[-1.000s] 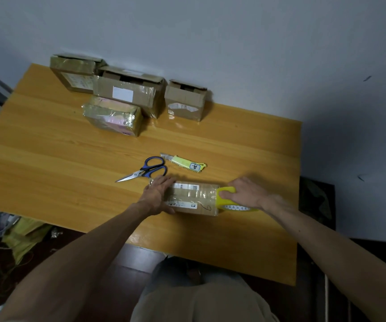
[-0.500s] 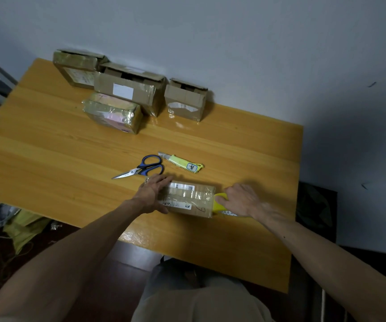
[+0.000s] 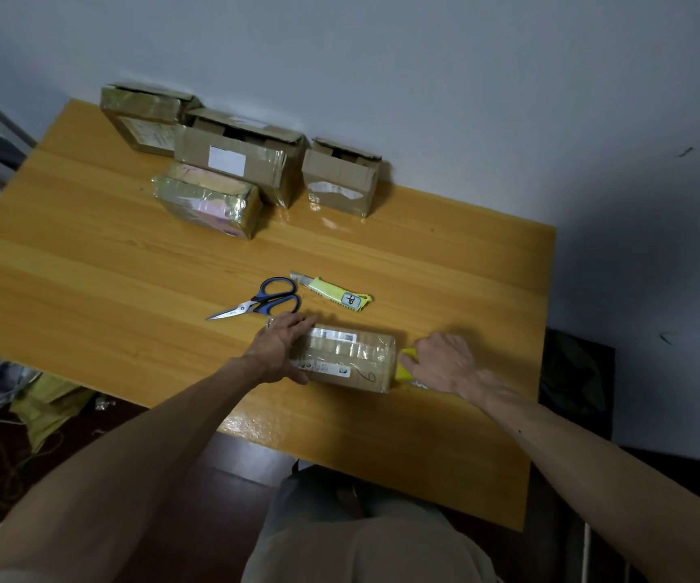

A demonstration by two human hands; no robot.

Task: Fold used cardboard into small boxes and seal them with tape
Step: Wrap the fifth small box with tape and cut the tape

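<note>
A small cardboard box [image 3: 350, 357] with white labels and clear tape over its top lies on the wooden table [image 3: 87, 263] near the front edge. My left hand [image 3: 279, 347] holds its left end, fingers along the top and thumb on the near side. My right hand [image 3: 439, 363] grips a yellow tape roll [image 3: 404, 368] pressed against the box's right end; most of the roll is hidden under the hand.
Blue-handled scissors [image 3: 262, 304] and a yellow utility knife [image 3: 333, 293] lie just behind the box. Several taped cardboard boxes [image 3: 236, 162] stand along the wall at the back. The table's right edge is close to my right hand. Clutter lies on the floor at left.
My right hand has drawn the yellow tape roll leftward against the box's right end, covering more of it. The left hand keeps its hold on the box.
</note>
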